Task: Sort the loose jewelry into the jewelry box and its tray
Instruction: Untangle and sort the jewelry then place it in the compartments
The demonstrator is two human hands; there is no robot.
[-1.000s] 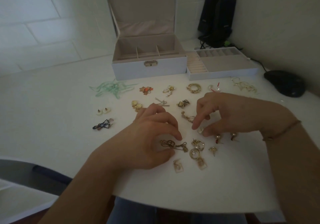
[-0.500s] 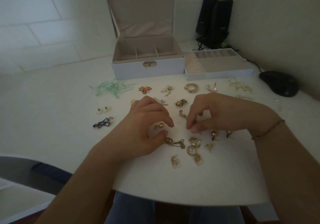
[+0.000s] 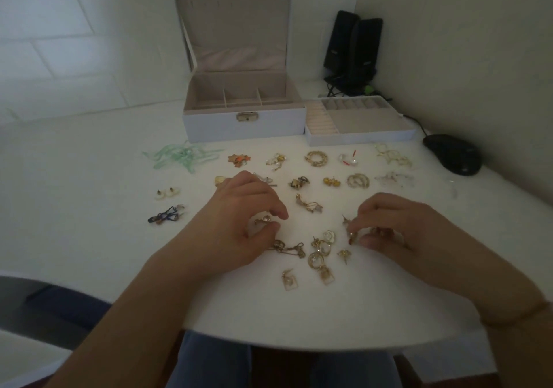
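Right hand (image 3: pixel 386 223) farther right than before.

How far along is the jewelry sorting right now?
Barely started. Done: the jewelry box stands open and the tray sits beside it, but both look empty. In hand: the left hand pinches a small gold piece; the right hand picks at another. Left: nearly everything, still spread over the table.

Dim, flat light, soft focus, edges bowed
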